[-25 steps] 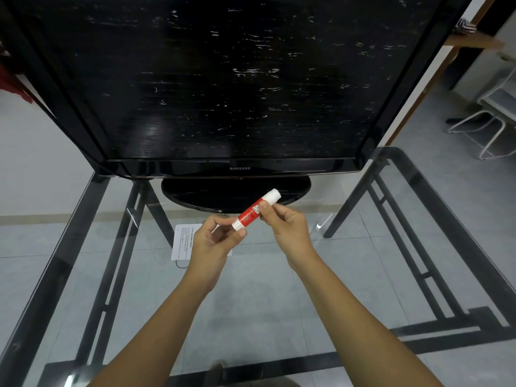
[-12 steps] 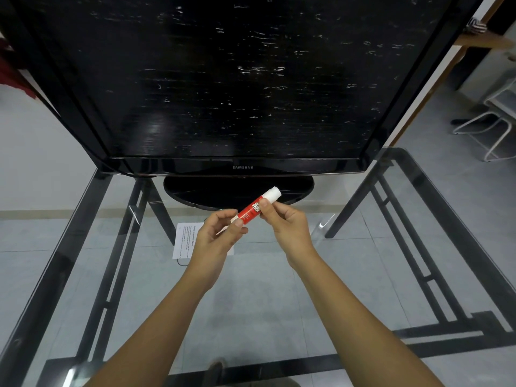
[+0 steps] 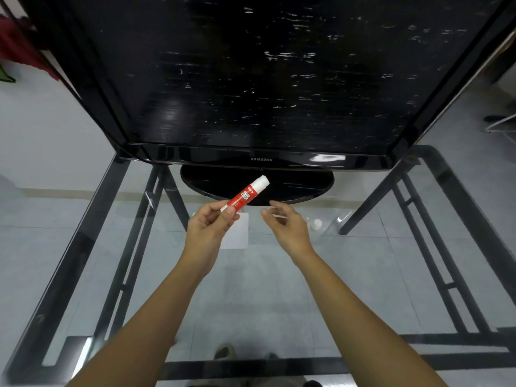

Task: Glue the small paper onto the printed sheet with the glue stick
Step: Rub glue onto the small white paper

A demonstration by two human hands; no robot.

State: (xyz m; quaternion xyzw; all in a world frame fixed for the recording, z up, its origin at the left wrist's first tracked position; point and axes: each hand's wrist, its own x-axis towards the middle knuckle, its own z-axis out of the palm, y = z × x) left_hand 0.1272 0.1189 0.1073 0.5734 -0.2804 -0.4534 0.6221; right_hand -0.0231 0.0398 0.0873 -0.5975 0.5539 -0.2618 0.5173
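Note:
The red glue stick with a white end points up and to the right in front of the TV stand. My left hand grips its lower end between thumb and fingers. My right hand hovers just right of it, off the stick, with fingers apart and nothing clearly in them. The printed sheet lies white on the glass table, mostly hidden beneath my left hand. I cannot make out a separate small paper.
A large black TV on an oval base stands at the back of the table. A small white cap-like piece sits on the glass right of my right hand. The dark metal frame and tiled floor show through the glass.
My right hand has let go of the glue stick's upper part and moved right. My left hand still holds the stick, now raised slightly.

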